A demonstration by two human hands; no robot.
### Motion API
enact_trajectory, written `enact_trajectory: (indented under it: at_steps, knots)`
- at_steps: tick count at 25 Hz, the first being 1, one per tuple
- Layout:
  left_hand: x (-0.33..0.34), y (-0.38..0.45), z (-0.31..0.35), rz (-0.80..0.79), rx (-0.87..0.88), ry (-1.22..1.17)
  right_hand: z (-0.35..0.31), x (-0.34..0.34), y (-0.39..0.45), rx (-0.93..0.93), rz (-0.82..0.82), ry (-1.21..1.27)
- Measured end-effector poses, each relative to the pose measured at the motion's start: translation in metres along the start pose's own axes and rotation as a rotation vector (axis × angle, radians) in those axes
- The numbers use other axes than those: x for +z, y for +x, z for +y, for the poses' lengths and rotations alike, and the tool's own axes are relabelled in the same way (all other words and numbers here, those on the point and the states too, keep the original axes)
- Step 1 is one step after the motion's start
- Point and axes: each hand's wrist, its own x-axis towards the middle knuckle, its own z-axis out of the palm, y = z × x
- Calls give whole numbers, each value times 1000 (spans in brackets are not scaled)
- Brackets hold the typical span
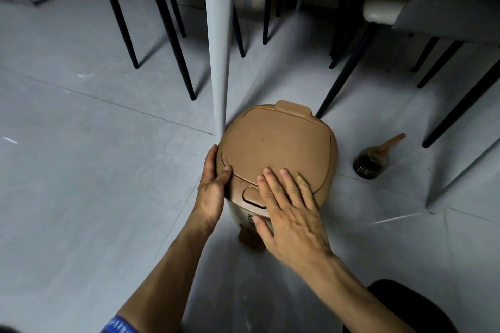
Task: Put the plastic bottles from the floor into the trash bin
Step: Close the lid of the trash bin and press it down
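Down on the grey floor (81, 170), a tan trash bin (278, 143) is seen from above, its lid closed and its pedal showing at the near side. The bin stands just beside a pale table leg (217, 48), which meets the floor at its far left edge. The left hand (212, 186) is pressed against the bin's left side, thumb laid on the rim of the lid, fingers wrapped round the wall; its grip is closed on the bin. The right hand (292, 213) is laid flat on the near part of the lid, fingers spread apart and nothing clasped in it. To the right of the bin, apart from it, a dark plastic bottle (372, 161) is lying on the floor with an orange-brown neck pointing far and right. Black chair legs (176, 43) are planted on the floor farther back, with grey seats above them.
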Motion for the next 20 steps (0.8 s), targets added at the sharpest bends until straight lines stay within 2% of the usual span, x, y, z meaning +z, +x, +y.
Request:
enact_trajectory:
  at_steps: [5,7,9,11,14,17,20]
  knots:
    - [-1,-1,5,-68,-23,56,8,-5,-1,-4,3,16]
    - [-4,-3,4,-37,-36,109,11,-11,-1,9,22,20]
    - [-8,-7,13,66,-22,182,9,-19,-5,6,31,47]
    - [-13,-11,43,183,49,204,4,-31,-12,3,65,105]
    - [-30,-27,124,264,283,158,9,-74,-14,90,260,349]
    - [-42,-56,190,161,504,237,28,-114,-4,156,347,450]
    - [-41,-53,173,-25,399,549,30,-92,3,128,138,352]
